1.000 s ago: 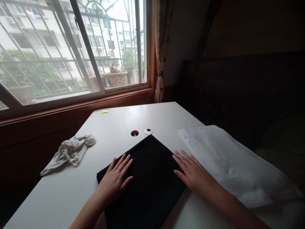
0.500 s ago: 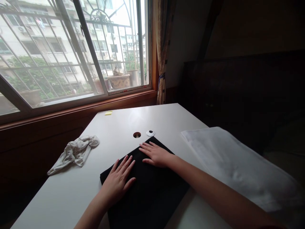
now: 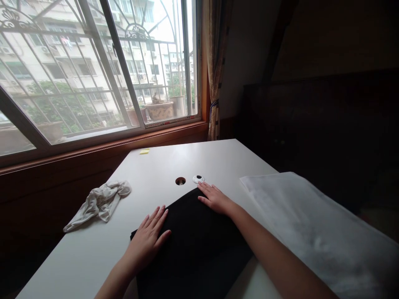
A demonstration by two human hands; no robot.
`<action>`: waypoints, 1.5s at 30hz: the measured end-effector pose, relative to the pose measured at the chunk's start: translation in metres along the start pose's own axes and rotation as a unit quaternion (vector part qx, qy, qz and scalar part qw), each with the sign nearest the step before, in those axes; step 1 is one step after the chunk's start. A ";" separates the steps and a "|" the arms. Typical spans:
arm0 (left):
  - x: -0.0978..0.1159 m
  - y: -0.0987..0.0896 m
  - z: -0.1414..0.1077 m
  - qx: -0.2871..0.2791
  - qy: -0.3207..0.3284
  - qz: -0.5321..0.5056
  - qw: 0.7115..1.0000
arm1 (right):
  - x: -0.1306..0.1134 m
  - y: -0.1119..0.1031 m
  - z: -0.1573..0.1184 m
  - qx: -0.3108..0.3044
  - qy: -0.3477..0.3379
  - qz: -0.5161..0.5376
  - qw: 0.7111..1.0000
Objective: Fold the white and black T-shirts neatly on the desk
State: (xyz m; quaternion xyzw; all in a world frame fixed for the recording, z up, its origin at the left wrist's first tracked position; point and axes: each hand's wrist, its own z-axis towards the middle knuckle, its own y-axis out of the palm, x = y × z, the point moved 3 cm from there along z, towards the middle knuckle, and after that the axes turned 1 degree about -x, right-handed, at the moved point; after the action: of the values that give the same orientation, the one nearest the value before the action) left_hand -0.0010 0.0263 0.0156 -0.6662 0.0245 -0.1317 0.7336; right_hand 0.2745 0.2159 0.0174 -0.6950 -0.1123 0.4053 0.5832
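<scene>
A folded black cloth (image 3: 193, 245) lies flat on the white table (image 3: 81, 257) in front of me. My left hand (image 3: 149, 236) rests palm down on its left side, fingers stretched towards the far edge and thumb apart. At the far right corner, my right hand (image 3: 215, 198) lies flat on the same cloth, its fingertips reaching the corner beside the white cable-hole cover. Neither hand grips anything. The cloth's near end runs out of view at the bottom.
A crumpled white cloth (image 3: 99, 203) lies at the table's left edge. On the right, a translucent white sheet or bag (image 3: 311, 224) hangs over the edge. A round hole (image 3: 180, 181), its white cover (image 3: 198, 178) and a yellow sticky note (image 3: 144, 151) are farther back. Beyond stands a window (image 3: 93, 70).
My hands have moved apart over the black cloth: the left slightly left, the right towards the far right corner. The whole view has shifted a little downward.
</scene>
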 end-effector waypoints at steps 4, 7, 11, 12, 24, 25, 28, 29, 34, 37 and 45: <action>-0.003 -0.003 0.001 -0.014 -0.023 -0.014 1.000 | 0.006 0.000 -0.001 0.014 0.016 0.002 1.000; -0.005 -0.004 0.002 -0.024 -0.037 -0.022 0.999 | 0.016 -0.003 -0.004 0.021 0.038 0.000 0.999; -0.013 -0.001 0.002 -0.024 -0.054 -0.026 0.998 | 0.034 -0.009 -0.009 0.029 0.051 -0.006 0.998; -0.017 0.000 0.001 -0.021 -0.059 -0.027 0.998 | 0.039 -0.011 -0.010 0.033 0.051 -0.005 0.998; -0.086 0.004 -0.005 0.036 -0.087 -0.073 0.993 | 0.050 -0.011 -0.012 0.090 0.035 0.008 0.995; -0.087 0.003 -0.005 0.045 -0.082 -0.085 0.992 | 0.051 -0.011 -0.012 0.091 0.035 0.007 0.995; -0.082 -0.003 -0.004 0.069 -0.073 -0.124 0.987 | 0.052 -0.011 -0.011 0.091 0.035 0.014 0.995; -0.079 -0.006 -0.003 0.078 -0.075 -0.140 0.984 | 0.052 -0.011 -0.011 0.091 0.037 0.018 0.995; -0.064 -0.019 -0.004 0.096 -0.122 -0.248 0.956 | 0.052 -0.011 -0.011 0.092 0.045 0.025 0.994; -0.056 -0.024 -0.005 0.079 -0.134 -0.299 0.942 | 0.052 -0.011 -0.012 0.093 0.043 0.021 0.994; -0.051 -0.024 -0.004 0.067 -0.138 -0.317 0.936 | 0.049 -0.013 -0.014 0.097 0.040 0.011 0.994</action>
State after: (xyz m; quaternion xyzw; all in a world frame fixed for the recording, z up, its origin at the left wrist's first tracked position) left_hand -0.0552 0.0317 0.0315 -0.6006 -0.2984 -0.2659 0.6924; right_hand 0.3197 0.2403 0.0082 -0.6520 -0.0409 0.3925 0.6474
